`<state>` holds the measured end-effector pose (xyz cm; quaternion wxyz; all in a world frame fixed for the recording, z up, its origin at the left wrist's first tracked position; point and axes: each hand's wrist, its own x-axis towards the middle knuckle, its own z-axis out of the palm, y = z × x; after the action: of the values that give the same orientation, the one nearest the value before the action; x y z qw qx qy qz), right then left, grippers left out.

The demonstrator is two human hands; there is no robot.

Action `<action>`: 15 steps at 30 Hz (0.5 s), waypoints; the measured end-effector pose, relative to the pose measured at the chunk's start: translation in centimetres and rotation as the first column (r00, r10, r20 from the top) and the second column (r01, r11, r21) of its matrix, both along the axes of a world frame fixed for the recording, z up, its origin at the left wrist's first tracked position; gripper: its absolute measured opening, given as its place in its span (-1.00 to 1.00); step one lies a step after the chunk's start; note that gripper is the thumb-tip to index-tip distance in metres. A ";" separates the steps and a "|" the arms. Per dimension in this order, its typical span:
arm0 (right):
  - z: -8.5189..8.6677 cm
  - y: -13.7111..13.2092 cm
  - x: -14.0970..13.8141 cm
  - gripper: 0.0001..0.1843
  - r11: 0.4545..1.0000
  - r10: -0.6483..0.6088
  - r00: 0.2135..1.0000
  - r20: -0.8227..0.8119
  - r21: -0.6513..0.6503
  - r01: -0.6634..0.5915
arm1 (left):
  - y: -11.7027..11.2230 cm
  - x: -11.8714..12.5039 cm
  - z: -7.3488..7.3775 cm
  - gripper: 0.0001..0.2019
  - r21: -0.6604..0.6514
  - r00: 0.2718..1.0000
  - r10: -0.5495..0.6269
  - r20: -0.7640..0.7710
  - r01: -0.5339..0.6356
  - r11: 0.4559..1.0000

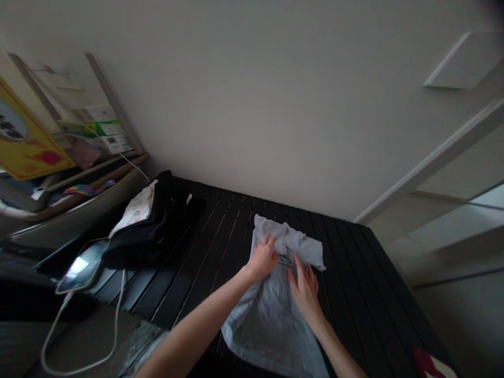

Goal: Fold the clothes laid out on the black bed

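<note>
1. Shirt (271, 320), pale grey, short-sleeved, lies flat near the middle of the black slatted table (354, 273). Its upper part is folded over into a doubled band across the end nearest the table's far edge. The lower body is spread toward the person, with its hem cut off by the bottom of the view.
2. Done, as far as shown: one fold is in place. Left: the long lower body lies unfolded, and the fabric is not yet squared into a neat shape.
3. Left hand (262, 258) rests on the fabric just below the folded band, fingers spread, not clenched. No clear pinch shows.
4. Right hand (305, 294) lies beside it, fingers open and tips on the shirt near a dark printed mark (285, 260). It is not visibly gripping; the hands are close but apart.
5. Edges: the folded band sits near the table's far edge, where the wall (275, 105) rises.
6. Open room: bare slats run along the table's right side and between the shirt and a black cloth bundle (137, 233) on the table's left side. A white pouch (136, 207) lies on that bundle.
7. At the table's left edge: a lit phone (81, 268) with a white cable (117, 315).
</note>
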<state>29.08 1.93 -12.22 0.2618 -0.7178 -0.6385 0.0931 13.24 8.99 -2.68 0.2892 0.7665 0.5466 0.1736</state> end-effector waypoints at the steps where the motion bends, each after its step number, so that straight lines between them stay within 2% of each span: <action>1: -0.1 0.3 0.5 -0.30 1.000 0.020 1.000 0.008 0.005 -0.020 | -1.3 -0.8 -0.4 -0.47 0.006 0.998 0.036 -0.053 -0.035 0.999; 4: 0.0 2.0 1.1 -0.32 0.998 0.059 0.996 0.067 -0.041 -0.056 | -5.8 -3.2 -1.2 -0.57 0.013 0.970 0.111 -0.217 -0.111 0.994; 6: 0.4 3.6 0.8 -0.34 0.988 0.069 0.990 0.124 -0.148 -0.051 | -8.6 -4.6 -1.4 -0.65 0.011 0.929 0.145 -0.340 -0.151 0.989; 9: 0.8 6.0 -0.3 -0.37 0.943 0.113 0.975 0.189 -0.329 -0.046 | -11.7 -5.9 -1.0 -0.71 0.009 0.857 0.168 -0.487 -0.187 0.982; 12: 0.7 7.2 -1.6 -0.39 0.918 0.153 0.967 0.203 -0.391 -0.063 | -13.7 -6.4 -0.1 -0.73 -0.031 0.850 0.137 -0.509 -0.177 0.984; 15: 0.0 7.0 -2.4 -0.37 0.918 0.162 0.959 0.232 -0.391 -0.061 | -15.3 -5.9 0.7 -0.73 -0.116 0.886 0.078 -0.458 -0.146 0.982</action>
<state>26.71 8.94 -12.25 0.0262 -0.7229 -0.6771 0.1352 7.31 -6.28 -1.96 0.1999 0.7294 0.6534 -0.0334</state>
